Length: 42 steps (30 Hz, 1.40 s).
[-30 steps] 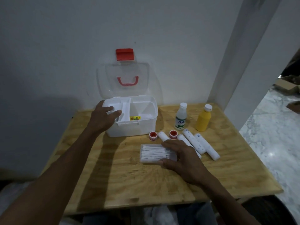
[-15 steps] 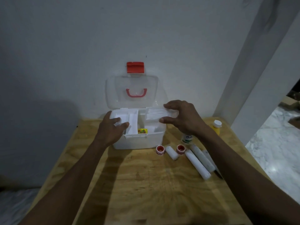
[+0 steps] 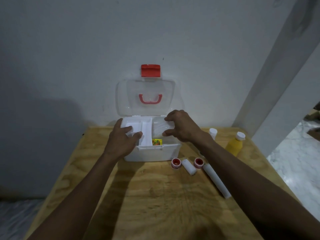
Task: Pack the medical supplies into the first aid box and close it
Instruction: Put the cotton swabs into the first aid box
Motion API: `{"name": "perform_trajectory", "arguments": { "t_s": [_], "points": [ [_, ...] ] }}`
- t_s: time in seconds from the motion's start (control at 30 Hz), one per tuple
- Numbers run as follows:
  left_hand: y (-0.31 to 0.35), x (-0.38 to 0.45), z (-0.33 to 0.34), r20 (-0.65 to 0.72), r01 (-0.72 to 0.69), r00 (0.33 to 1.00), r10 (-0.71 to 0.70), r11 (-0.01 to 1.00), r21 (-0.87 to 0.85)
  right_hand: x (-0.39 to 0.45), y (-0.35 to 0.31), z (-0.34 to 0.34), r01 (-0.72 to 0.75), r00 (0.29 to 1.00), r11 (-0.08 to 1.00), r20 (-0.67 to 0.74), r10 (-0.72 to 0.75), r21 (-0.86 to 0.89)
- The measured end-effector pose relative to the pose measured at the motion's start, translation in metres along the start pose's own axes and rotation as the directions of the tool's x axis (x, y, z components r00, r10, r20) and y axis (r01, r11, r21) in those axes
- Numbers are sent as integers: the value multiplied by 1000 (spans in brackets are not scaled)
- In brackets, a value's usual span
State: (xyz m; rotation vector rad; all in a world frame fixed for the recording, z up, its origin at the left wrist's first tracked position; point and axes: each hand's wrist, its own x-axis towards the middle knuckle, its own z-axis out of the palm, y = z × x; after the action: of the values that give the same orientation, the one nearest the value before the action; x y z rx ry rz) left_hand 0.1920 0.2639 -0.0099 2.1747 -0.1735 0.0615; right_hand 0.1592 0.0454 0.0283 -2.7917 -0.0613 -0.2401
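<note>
The white first aid box (image 3: 152, 154) stands open against the wall, its clear lid (image 3: 149, 96) with red handle and red latch upright. My left hand (image 3: 123, 141) grips the box's inner white tray at its left side. My right hand (image 3: 181, 126) holds a clear pack of cotton swabs (image 3: 160, 128) over the box's right compartment. A small yellow packet (image 3: 157, 142) lies inside. On the table to the right lie two red-capped tape rolls (image 3: 176, 163), a short bandage roll (image 3: 189, 167) and a long one (image 3: 216, 181).
A white bottle (image 3: 213, 132) and a yellow bottle (image 3: 235, 144) stand at the right of the wooden table (image 3: 155, 196). A white pillar rises at the right, with marble floor (image 3: 297, 163) beyond the table's right edge. The wall is directly behind the box.
My right hand picked the cotton swab pack off the table and carried it up over the box's right compartment, lowering it. My left hand stayed on the inner tray.
</note>
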Motion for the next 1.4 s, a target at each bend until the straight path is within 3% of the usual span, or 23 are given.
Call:
{"name": "perform_trajectory", "arguments": {
  "t_s": [0.3,0.73,0.9,1.13,1.4],
  "points": [
    [3,-3,0,3,-11,1000,10,1000,27,3,-12,12,-26,999,999,25,27,-23],
    [4,-3,0,11,-18,1000,17,997,70,7,-25,6,-101,988,991,128,89,93],
    [5,-3,0,12,-20,1000,19,997,78,9,-29,15,-252,967,908,113,227,334],
    [7,-5,0,9,-18,1000,18,996,82,11,-36,30,-341,938,879,66,339,332],
    [11,-7,-1,5,-20,1000,20,997,72,11,-40,32,-237,970,873,55,236,426]
  ]
}}
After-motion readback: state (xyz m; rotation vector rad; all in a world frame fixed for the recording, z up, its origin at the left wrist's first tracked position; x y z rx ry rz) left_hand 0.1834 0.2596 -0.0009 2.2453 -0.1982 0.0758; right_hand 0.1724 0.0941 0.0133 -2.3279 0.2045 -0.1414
